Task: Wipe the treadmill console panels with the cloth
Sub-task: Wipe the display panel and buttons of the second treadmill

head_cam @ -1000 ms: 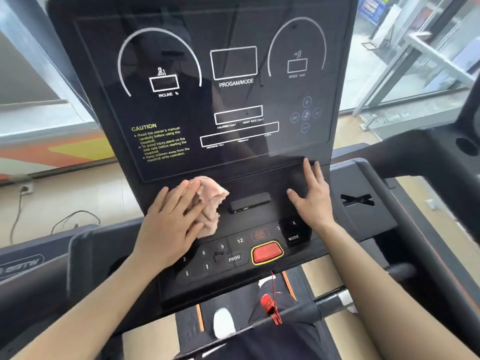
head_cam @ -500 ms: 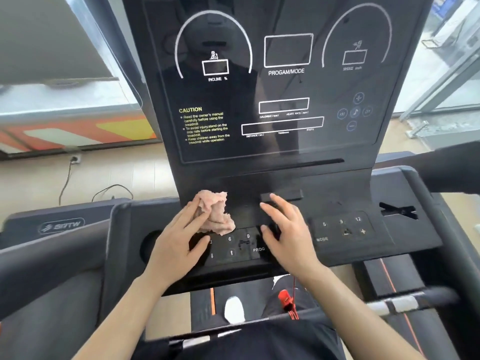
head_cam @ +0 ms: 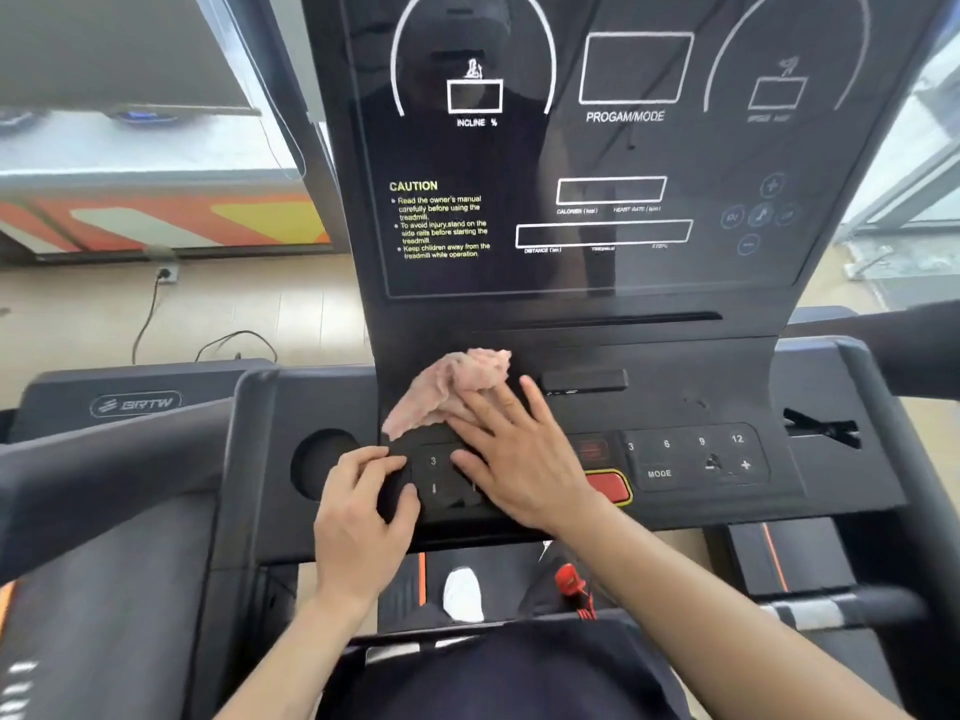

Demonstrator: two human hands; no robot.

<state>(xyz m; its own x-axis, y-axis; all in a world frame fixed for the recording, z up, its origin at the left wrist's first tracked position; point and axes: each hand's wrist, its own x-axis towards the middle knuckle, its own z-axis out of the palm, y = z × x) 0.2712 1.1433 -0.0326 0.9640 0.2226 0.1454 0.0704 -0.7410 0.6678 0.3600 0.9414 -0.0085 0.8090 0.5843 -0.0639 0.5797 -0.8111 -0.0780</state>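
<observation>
Pressing flat, right hand [head_cam: 519,459] pins the crumpled pink cloth [head_cam: 447,392] under spread fingertips on the matte black console [head_cam: 701,402]. Left hand [head_cam: 363,506] loosely curled on keypad edge, holding nothing, cloth just beyond it.

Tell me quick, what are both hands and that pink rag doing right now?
Right hand flat, fingertips pressing pink cloth on the lower console panel. Left hand bare, resting on the keypad's left edge. Nothing blocking the panel.
</observation>
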